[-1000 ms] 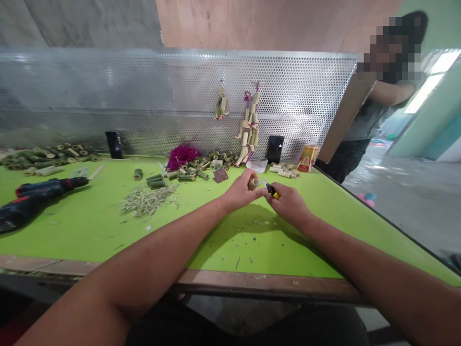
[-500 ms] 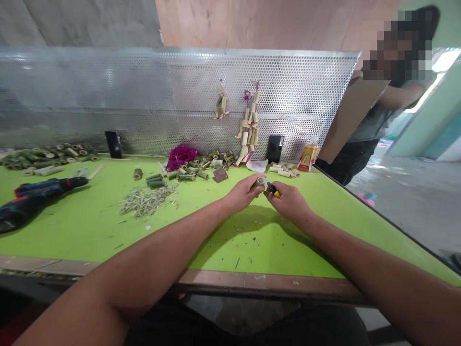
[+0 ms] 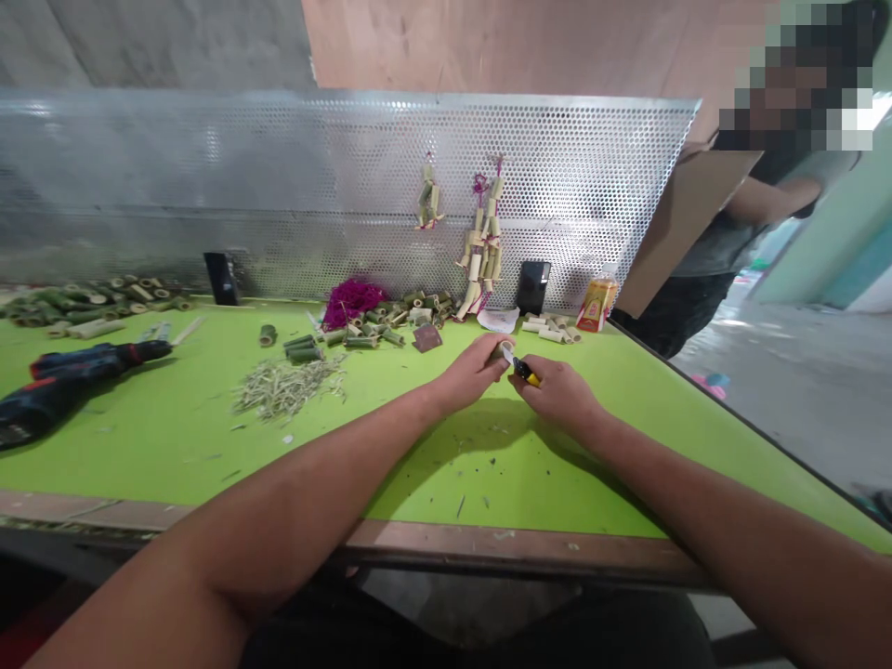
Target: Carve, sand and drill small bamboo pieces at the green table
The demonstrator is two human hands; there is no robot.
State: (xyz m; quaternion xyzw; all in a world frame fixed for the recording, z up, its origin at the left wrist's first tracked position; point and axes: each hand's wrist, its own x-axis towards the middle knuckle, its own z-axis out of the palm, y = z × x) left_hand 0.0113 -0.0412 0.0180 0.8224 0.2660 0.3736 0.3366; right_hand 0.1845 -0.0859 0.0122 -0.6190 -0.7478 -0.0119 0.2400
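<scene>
My left hand (image 3: 474,373) is closed around a short bamboo tube (image 3: 505,347), its cut end turned toward my right hand. In my right hand (image 3: 559,383) is a yellow and black utility knife (image 3: 528,373). The knife's blade lies against the rim of the tube; whether it reaches inside I cannot tell. Both hands are above the green tabletop (image 3: 592,483), where small shavings are scattered. Beyond my hands lie a brown scrap of sandpaper (image 3: 427,338) and a white piece of paper (image 3: 497,321).
Left are a cordless drill (image 3: 76,376), a shavings heap (image 3: 285,388) and piled bamboo pieces (image 3: 84,302). Purple string (image 3: 352,303), a phone (image 3: 533,286) and a drink bottle (image 3: 597,299) stand along the back. Bamboo figures (image 3: 482,246) hang on the perforated panel. A person (image 3: 717,251) holds cardboard at right.
The knife blade has shifted slightly left and down across the tube's end, and the tube has tilted a little. The person at the right has moved slightly rightward.
</scene>
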